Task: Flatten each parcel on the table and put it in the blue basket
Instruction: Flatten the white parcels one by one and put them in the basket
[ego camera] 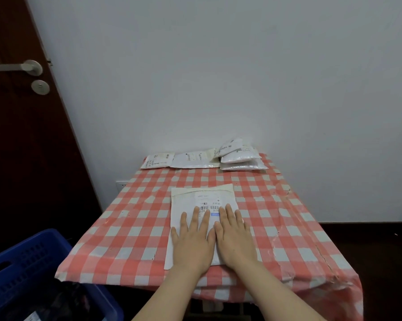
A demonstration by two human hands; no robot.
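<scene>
Two hands — left hand and right hand — press flat, fingers straight, on a white parcel at the counter centre near its front edge. More parcels line the far edge (some stacked). Blue basket sits off the front-left corner.

Table, red-and-white checked cloth, set against a white wall.
Parcel, white, label up, at the table's middle; left hand and right hand flat on it, side by side, fingers straight.
More parcels along the far edge, some stacked at right.
Blue basket, lower left, beside the table.
Dark door, metal handle, at left.
</scene>
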